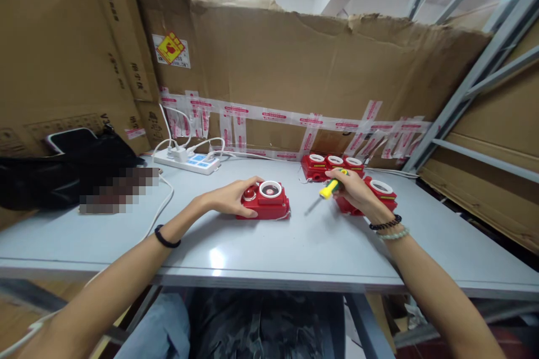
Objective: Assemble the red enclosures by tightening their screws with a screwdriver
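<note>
Red plastic box with a white ring lies under the flat-pressed left hand, while the right hand grips a yellow-handled screwdriver whose faint tip could slip and scratch the grey tabletop.

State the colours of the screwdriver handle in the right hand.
Yellow with green, on the screwdriver held in the right hand; head view.

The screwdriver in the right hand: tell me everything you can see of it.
The screwdriver has a yellow plastic-looking handle with a green band near its top and a thin grey metal shaft. The right hand grips the handle's upper end. It is tilted, its tip pointing down and left, close to the grey table; whether it touches cannot be told. It lies between two red boxes, touching neither.
</note>
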